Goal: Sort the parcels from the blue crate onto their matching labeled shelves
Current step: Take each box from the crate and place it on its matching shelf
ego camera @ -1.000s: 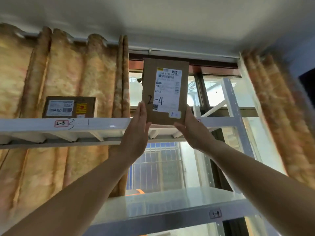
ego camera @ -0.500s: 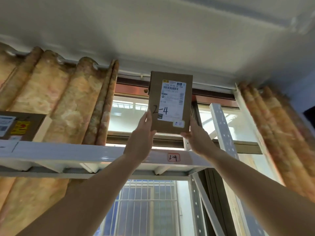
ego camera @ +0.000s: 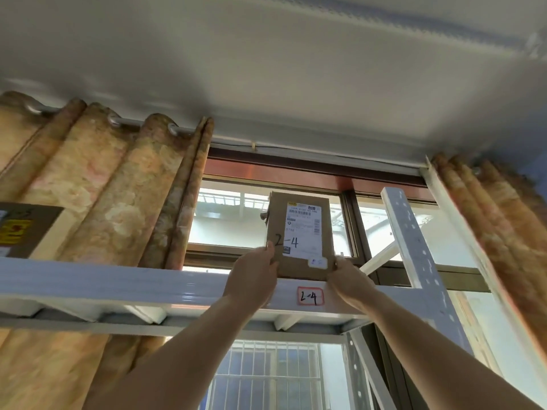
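A brown cardboard parcel (ego camera: 299, 232) with a white shipping label and "2-4" handwritten on it stands upright at the top white shelf (ego camera: 148, 284). Its bottom edge is level with the shelf's front beam, right above a red-bordered tag (ego camera: 310, 296) that reads "2-4". My left hand (ego camera: 253, 278) grips the parcel's lower left corner with the thumb over its face. My right hand (ego camera: 349, 281) holds the lower right corner. Both arms reach up from below.
Another brown parcel (ego camera: 20, 229) sits on the same shelf at the far left. A white perforated upright (ego camera: 414, 247) stands to the right. Orange curtains (ego camera: 118, 202) hang on both sides of a window behind the rack. The ceiling is close above.
The parcel has come down from above the beam until its bottom edge meets the shelf at the 2-4 tag. My view has tilted further up.
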Demonstrator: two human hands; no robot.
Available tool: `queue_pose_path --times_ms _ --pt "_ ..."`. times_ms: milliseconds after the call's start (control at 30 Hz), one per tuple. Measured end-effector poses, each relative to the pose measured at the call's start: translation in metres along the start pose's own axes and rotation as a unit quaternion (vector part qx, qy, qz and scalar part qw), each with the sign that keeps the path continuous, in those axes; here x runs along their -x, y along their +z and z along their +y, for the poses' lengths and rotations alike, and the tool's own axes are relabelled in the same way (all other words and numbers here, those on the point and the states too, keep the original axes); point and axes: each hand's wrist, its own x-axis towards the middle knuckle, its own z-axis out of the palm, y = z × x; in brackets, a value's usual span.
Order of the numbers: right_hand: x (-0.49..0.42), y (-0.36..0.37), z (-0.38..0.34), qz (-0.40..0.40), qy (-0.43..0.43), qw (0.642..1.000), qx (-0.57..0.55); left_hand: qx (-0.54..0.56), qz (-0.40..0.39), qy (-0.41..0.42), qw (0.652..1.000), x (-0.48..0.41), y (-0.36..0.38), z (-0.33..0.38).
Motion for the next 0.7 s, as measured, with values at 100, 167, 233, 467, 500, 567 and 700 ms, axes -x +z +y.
queue_pose_path --times_ms 100,167,233,467,500,567,700 --pt "-0.001 0.005 0.004 0.031 0.007 0.998 0.046 -0.071 0.016 0.007 0.997 -0.006 0.005 -0.006" --pt "0.000 0.008 0.005 0.061 0.003 0.993 0.106 -0.101 0.016 0.005 0.995 -0.008 0.008 -0.007" --pt "0.005 0.010 0.002 0.078 -0.016 0.978 0.194 -0.122 0.008 0.000 0.992 -0.009 0.010 -0.006" --pt "0.014 0.012 -0.005 0.053 -0.045 0.920 0.385 -0.159 -0.062 -0.006 0.985 -0.006 0.006 0.001" --pt "0.014 0.012 -0.005 0.044 -0.039 0.921 0.385 -0.161 -0.068 -0.006 0.985 -0.004 0.004 0.003" --pt "0.016 0.011 -0.007 0.033 -0.030 0.926 0.376 -0.160 -0.075 0.001 0.984 -0.002 0.001 0.005" --pt "0.025 0.008 -0.009 0.019 -0.020 0.917 0.398 -0.156 -0.111 0.005 0.981 0.005 -0.004 0.009"
